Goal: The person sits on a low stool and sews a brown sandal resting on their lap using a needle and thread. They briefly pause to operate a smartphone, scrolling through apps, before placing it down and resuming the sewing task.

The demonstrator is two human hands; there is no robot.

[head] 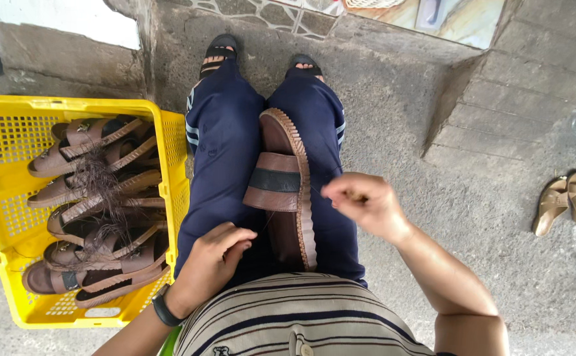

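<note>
A brown sandal [283, 184] with a dark band across its strap lies lengthwise between my knees on dark blue trousers, its edge stitched with pale thread. My right hand [365, 201] is pinched shut just right of the sandal, holding a thin dark thread [321, 190] that runs to the sandal's side. My left hand [217, 256] rests on my left thigh beside the sandal's heel end, fingers curled on the other end of the thread.
A yellow plastic crate [11, 191] at my left holds several brown sandals and a bundle of dark thread. A pair of tan sandals [566, 201] lies on the concrete floor at the right. A concrete step rises at the upper right.
</note>
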